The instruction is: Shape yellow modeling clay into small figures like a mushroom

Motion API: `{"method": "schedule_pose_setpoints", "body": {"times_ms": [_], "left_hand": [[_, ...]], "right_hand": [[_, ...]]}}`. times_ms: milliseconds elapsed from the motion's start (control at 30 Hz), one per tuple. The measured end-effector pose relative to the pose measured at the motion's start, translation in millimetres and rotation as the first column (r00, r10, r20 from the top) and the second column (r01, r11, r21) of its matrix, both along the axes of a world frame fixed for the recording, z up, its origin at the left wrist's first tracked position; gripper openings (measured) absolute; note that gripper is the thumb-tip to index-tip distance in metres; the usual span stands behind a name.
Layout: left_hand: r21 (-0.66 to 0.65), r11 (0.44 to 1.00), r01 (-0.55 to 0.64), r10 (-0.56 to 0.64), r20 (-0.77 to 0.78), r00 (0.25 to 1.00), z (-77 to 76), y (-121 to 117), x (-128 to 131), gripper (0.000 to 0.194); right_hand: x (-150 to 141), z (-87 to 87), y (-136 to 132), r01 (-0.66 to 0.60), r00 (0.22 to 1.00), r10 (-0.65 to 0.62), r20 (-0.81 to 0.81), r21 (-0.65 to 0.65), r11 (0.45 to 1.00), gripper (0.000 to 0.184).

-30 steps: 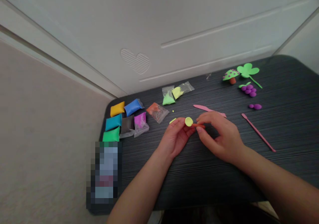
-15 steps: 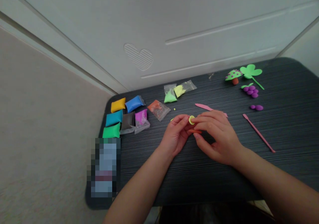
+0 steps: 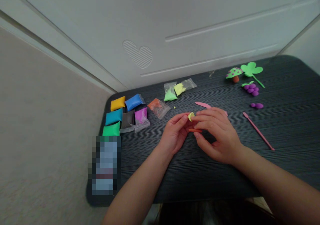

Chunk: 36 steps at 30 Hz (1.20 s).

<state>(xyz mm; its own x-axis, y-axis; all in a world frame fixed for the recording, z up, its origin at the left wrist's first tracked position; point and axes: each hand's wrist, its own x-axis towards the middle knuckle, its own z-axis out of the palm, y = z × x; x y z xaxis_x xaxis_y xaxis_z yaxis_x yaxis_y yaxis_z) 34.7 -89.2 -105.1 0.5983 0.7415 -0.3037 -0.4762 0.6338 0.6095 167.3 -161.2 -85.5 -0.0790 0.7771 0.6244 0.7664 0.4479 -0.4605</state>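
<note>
A small cup-shaped piece of yellow clay (image 3: 191,116) is pinched between the thumb and fingers of my left hand (image 3: 176,130). From the right, my right hand (image 3: 217,135) reaches over with bent fingers, and its fingertips press at the yellow clay. Between the two hands, by my right thumb, shows a strip of orange clay (image 3: 195,130); whether it is held or lies on the table I cannot tell. A pink clay knife (image 3: 203,105) lies just behind my right hand and is partly covered by it.
A pink stick tool (image 3: 258,131) lies on the right of the dark table (image 3: 140,171). Behind it are a clay mushroom (image 3: 235,74), a green clover (image 3: 251,69), purple grapes (image 3: 251,89) and a purple clay piece (image 3: 257,105). Several clay packets (image 3: 113,117) lie left.
The yellow clay has tilted and now shows more of its side, cup-like. Both hands keep almost the same place; the whole view has shifted slightly.
</note>
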Motion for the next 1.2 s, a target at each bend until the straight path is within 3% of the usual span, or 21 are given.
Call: {"method": "schedule_pose_setpoints", "body": {"times_ms": [1000,1200], "left_hand": [[-0.034,0.999,0.012,-0.01,0.049,0.999,-4.5,3.1,-1.6,0.011],[-0.059,0.998,-0.001,0.004,0.058,0.998,-7.2,4.8,-2.2,0.01]], "right_hand": [[-1.1,0.2,1.3,0.003,0.999,-0.005,-0.043,-0.027,1.0,0.017],[6.4,3.5,1.0,0.115,0.993,-0.115,-0.039,-0.005,0.993,0.016]]}}
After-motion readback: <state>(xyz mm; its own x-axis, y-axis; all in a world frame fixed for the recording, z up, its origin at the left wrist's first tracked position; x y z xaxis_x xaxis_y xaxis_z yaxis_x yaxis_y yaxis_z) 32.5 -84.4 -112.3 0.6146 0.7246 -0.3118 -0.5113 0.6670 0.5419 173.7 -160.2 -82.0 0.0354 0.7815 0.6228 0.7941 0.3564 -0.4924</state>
